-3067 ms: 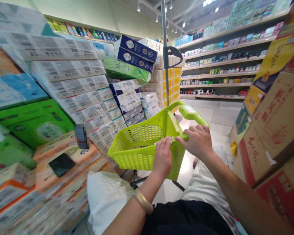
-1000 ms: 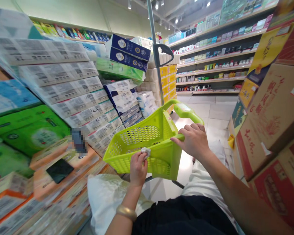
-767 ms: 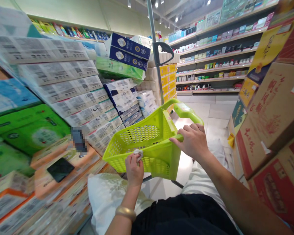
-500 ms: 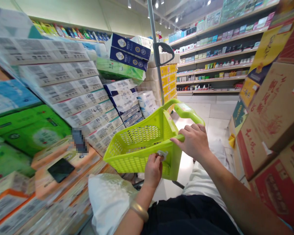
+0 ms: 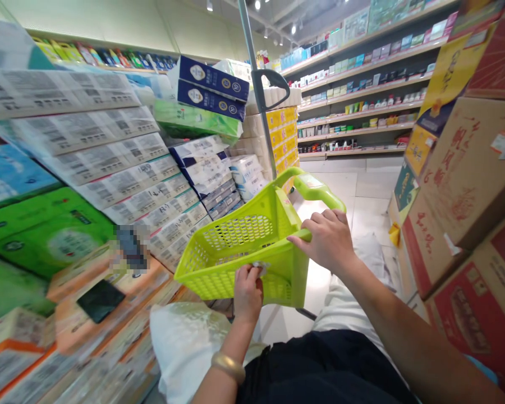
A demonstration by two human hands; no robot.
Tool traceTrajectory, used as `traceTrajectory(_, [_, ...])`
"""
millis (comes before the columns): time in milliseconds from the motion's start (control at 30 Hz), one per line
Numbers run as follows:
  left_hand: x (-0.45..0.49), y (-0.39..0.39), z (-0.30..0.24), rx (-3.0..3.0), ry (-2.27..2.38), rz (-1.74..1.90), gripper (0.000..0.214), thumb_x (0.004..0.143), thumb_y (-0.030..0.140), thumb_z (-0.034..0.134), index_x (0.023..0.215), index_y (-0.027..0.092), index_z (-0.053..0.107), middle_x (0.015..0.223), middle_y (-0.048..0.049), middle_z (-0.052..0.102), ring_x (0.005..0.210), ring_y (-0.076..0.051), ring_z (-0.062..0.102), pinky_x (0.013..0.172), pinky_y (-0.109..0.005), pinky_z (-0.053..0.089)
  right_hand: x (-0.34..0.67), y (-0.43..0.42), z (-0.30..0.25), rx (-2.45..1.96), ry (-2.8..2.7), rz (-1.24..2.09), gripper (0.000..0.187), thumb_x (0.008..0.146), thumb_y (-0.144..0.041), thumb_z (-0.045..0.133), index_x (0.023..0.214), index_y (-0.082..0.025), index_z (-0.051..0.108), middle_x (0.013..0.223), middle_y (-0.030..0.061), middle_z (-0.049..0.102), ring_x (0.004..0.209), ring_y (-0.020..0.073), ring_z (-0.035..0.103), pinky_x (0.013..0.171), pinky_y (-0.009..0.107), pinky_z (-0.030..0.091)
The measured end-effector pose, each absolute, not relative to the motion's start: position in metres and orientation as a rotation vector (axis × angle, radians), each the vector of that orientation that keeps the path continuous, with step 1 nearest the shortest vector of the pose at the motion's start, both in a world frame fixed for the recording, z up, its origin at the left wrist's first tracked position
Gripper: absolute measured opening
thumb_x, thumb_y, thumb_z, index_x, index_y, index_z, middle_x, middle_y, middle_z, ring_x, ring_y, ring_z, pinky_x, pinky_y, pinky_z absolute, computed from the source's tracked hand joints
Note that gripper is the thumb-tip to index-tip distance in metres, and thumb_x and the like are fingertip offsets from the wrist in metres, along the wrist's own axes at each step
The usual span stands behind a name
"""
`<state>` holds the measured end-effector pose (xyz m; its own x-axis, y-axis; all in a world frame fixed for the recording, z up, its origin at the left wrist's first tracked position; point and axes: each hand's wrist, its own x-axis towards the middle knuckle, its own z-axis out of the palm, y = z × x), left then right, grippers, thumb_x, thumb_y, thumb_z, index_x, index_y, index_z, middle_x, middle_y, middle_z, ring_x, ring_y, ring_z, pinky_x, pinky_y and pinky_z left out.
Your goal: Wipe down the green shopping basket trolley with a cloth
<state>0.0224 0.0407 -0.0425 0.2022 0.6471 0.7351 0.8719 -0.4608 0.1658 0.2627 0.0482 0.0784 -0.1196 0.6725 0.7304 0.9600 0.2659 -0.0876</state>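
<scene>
A lime-green plastic shopping basket tilts in front of me, empty inside. My right hand is closed round its green handle near the basket's right rim. My left hand is closed on a small crumpled white wipe and presses it against the basket's near rim. A gold bangle sits on my left wrist.
Stacked packs of tissue and boxes fill the left side, with a black phone lying on an orange pack. Cardboard cartons stand close on the right. A grey pole rises behind the basket. Shelves line the far aisle over a tiled floor.
My left hand has slid the wipe along the basket's near rim, left, then right, then back toward the middle. My right hand has kept hold of the handle.
</scene>
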Motion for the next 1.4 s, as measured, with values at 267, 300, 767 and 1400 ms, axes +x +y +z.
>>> traceTrajectory(267, [0.066, 0.036, -0.045, -2.576, -1.201, -0.926, 0.032, 0.077, 0.000, 0.053, 0.094, 0.024, 0.066, 0.089, -0.0038, 0.062, 0.082, -0.019, 0.055, 0.072, -0.030, 0.051, 0.265, 0.051, 0.077, -1.481, -1.873, -0.548, 0.036, 0.081, -0.056, 0.062, 0.073, -0.021, 0.069, 0.074, 0.0046, 0.063, 0.083, 0.0225, 0.050, 0.088, 0.038, 0.027])
traceTrajectory(300, [0.065, 0.037, -0.044, -2.544, -1.219, -0.966, 0.031, 0.077, 0.001, 0.053, 0.092, 0.023, 0.066, 0.087, -0.0038, 0.062, 0.081, -0.018, 0.055, 0.071, -0.031, 0.051, 0.264, 0.051, 0.077, -1.477, -1.873, -0.550, 0.036, 0.081, -0.056, 0.062, 0.074, -0.021, 0.069, 0.074, 0.0045, 0.064, 0.082, 0.0224, 0.050, 0.088, 0.038, 0.027])
traceTrajectory(767, [0.074, 0.032, 0.019, -2.300, -1.133, -1.366, 0.024, 0.082, 0.007, 0.053, 0.097, 0.022, 0.064, 0.094, -0.0049, 0.057, 0.088, -0.017, 0.056, 0.080, -0.033, 0.052, 0.261, 0.044, 0.077, -1.481, -1.865, -0.546, 0.034, 0.083, -0.053, 0.059, 0.074, -0.021, 0.069, 0.074, 0.0050, 0.063, 0.082, 0.0225, 0.049, 0.086, 0.037, 0.027])
traceTrajectory(1400, [0.065, 0.042, 0.022, -2.386, -1.163, -1.388, 0.031, 0.082, 0.007, 0.053, 0.105, 0.023, 0.065, 0.096, -0.0052, 0.058, 0.089, -0.017, 0.057, 0.082, -0.032, 0.052, 0.263, 0.048, 0.076, -1.473, -1.872, -0.534, 0.037, 0.082, -0.055, 0.060, 0.074, -0.020, 0.069, 0.074, 0.0052, 0.063, 0.083, 0.0230, 0.049, 0.088, 0.038, 0.027])
